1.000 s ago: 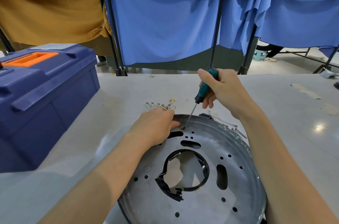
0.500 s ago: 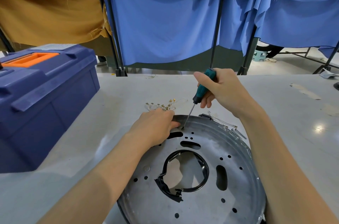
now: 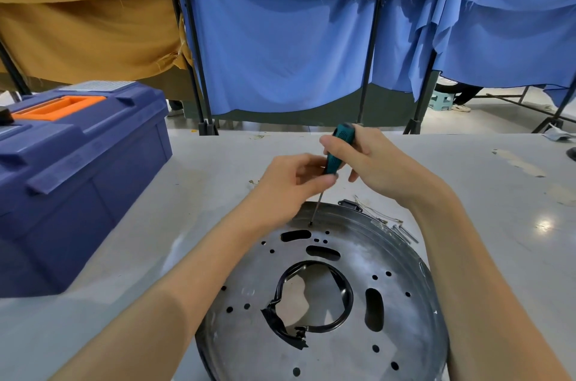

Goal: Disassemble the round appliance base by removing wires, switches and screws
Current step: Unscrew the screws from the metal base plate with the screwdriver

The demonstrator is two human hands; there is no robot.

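Observation:
The round metal appliance base (image 3: 402, 290) lies flat on the table in front of me, full of holes and slots, with a torn black ring (image 3: 344, 305) around its centre opening. My right hand (image 3: 371, 162) grips the green handle of a screwdriver (image 3: 338, 148) that stands almost upright. Its tip sits in a screw hole near the base's far rim (image 3: 310, 223). My left hand (image 3: 291, 184) is raised off the base and pinches the lower end of the handle.
A blue toolbox (image 3: 71, 168) with an orange handle stands at the left. Loose wires and small metal parts (image 3: 389, 221) lie just behind the base's far right rim. Blue and ochre curtains hang beyond the table's far edge.
My left hand has lifted off the base's far rim and come up to the screwdriver handle. The screwdriver has tilted more upright, its tip staying on the same hole.

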